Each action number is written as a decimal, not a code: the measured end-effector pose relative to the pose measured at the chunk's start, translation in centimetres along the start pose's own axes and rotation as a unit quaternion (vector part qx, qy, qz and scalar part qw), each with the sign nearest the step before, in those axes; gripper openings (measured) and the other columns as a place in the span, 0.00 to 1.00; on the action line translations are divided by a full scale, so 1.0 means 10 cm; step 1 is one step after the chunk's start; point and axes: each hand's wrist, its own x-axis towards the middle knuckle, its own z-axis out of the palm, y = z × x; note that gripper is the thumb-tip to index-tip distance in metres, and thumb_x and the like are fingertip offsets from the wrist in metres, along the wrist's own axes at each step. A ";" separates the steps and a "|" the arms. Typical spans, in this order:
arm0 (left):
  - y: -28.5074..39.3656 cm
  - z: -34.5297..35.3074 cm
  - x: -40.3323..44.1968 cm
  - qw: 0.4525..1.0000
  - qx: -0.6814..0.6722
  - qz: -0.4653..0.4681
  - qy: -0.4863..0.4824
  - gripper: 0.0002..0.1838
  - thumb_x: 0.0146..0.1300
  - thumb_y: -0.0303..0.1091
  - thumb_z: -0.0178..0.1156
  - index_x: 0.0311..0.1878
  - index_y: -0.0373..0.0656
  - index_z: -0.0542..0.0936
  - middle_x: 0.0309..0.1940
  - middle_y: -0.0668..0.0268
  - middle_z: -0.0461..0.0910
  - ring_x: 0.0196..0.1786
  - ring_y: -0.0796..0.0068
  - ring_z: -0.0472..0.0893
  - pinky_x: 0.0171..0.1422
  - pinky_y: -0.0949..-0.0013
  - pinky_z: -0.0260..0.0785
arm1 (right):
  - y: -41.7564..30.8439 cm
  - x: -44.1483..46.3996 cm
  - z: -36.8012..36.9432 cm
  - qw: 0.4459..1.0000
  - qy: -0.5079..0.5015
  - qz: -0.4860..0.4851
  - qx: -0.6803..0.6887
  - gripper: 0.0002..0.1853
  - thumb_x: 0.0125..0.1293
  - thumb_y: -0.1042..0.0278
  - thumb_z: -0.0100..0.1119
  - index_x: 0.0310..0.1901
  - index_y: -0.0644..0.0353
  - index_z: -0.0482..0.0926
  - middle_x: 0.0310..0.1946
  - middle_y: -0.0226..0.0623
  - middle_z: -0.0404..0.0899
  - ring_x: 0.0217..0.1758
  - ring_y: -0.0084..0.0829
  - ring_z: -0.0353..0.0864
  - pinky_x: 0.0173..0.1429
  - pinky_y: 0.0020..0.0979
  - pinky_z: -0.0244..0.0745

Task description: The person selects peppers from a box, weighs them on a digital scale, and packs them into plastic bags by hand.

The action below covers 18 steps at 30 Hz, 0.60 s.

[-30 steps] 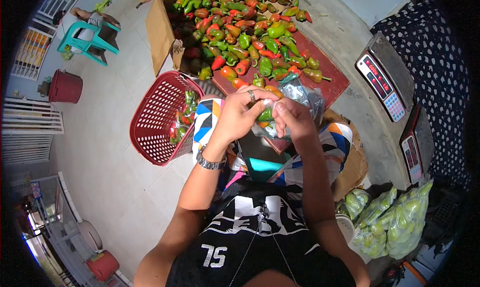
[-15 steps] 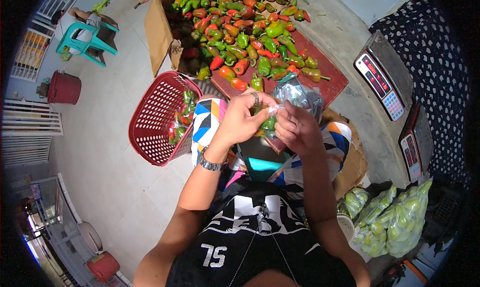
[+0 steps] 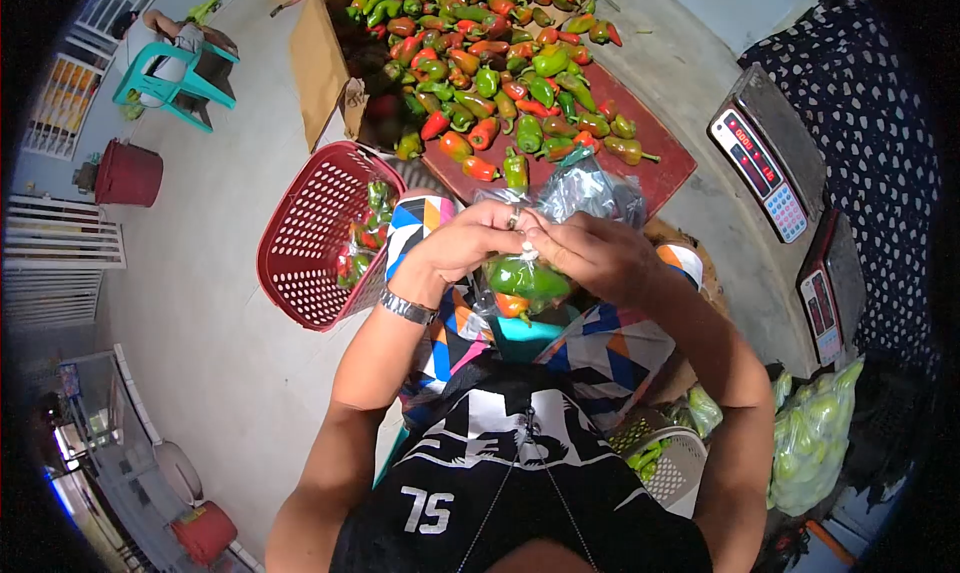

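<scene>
A clear plastic bag of peppers [image 3: 528,281], green with some orange-red, hangs over my lap. My left hand [image 3: 472,241], wearing a ring and a wristwatch, pinches the bag's gathered neck. Closed on the same neck from the other side is my right hand [image 3: 598,255]; the fingertips of both hands meet there. Just beyond them, a bunch of clear plastic bags [image 3: 597,190] lies on the near part of the dark red board [image 3: 650,178]. A large pile of red and green peppers [image 3: 480,58] covers the rest of it.
To the left stands a red perforated basket [image 3: 300,233] with bagged peppers inside. Two digital scales [image 3: 757,153] sit at the right. Bags of green vegetables [image 3: 815,443] and a pale basket [image 3: 680,468] are at lower right. A person sits on a green chair [image 3: 165,83] far left.
The bag has come nearer my body and turned, with its peppers now hanging below my hands. My right elbow has swung outward, uncovering the pale basket.
</scene>
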 end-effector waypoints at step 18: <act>-0.03 0.31 -0.23 0.917 0.330 0.110 0.194 0.11 0.65 0.20 0.64 0.49 0.40 0.86 0.40 0.71 0.85 0.40 0.82 0.75 0.48 0.74 0.69 | 0.01 -0.09 0.43 0.505 -0.034 0.451 0.735 0.18 0.79 0.53 0.54 0.41 0.61 0.78 0.21 0.23 0.72 0.19 0.18 0.69 0.24 0.25 0.63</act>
